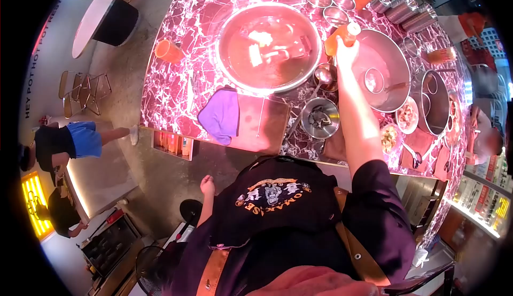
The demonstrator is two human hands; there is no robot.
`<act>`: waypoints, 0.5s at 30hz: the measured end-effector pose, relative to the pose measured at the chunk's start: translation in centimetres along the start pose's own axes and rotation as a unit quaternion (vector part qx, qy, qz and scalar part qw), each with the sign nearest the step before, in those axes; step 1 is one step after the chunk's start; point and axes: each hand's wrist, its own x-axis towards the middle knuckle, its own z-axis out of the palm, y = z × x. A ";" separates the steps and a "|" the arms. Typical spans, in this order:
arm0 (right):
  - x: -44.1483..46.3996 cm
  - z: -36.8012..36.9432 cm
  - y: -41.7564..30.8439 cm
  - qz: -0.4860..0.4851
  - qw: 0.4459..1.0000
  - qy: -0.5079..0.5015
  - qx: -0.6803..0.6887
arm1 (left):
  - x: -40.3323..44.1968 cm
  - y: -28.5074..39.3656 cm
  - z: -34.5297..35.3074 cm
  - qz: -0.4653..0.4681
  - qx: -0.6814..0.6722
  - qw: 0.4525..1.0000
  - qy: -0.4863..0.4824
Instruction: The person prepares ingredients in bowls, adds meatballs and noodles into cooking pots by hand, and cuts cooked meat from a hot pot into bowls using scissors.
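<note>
Grip: right hand (347, 52), fingers wrapped round the body of an orange bottle (332, 44), likely because that part is slim enough for one hand and leaves the pale cap (353, 28) uncovered.
Bottle: just right of the wide basin (218, 44), close by its rim; whether its base touches the bench (184, 23) or hangs above it, I cannot tell.
Other grip: left hand (207, 185), in front of the basin and past the bench edge, fingers loosely curled, nothing seen in them; how tightly they close, I cannot tell. It seems to hang there because the bottle takes only one hand.
Ladle (324, 77): right of the basin, its head over a small bowl, presumably so drips are caught.
Steel bowl (335, 115): front-right of the basin, dark pieces inside, near the wearer, probably for easy reach.
Purple cloth (219, 115): in front of the basin, crumpled partly over a brown board (270, 115), handy for wiping, I judge.
Basin: full of cloudy liquid with pale patches, pieces or glare; its breadth probably explains the open space given it.
Pot (406, 60): right of the basin, beyond the bottle.
Orange cup (168, 51): left of the basin, well apart.
</note>
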 end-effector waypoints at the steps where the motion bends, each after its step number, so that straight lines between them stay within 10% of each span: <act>1: -0.2 0.2 0.3 0.000 0.997 0.021 -0.070 | -0.4 0.0 -0.6 0.129 -0.004 0.992 0.012; 8: 1.0 1.9 3.9 -0.033 0.992 0.024 -0.118 | -12.3 20.2 8.6 0.619 0.204 0.753 0.091; 13: -4.1 -1.5 0.2 -0.221 0.927 0.110 -0.284 | -11.1 24.1 17.0 0.583 0.344 0.721 0.148; 15: -9.0 0.3 1.2 -0.156 0.986 -0.041 0.036 | -8.2 24.2 18.4 0.606 0.314 0.710 0.173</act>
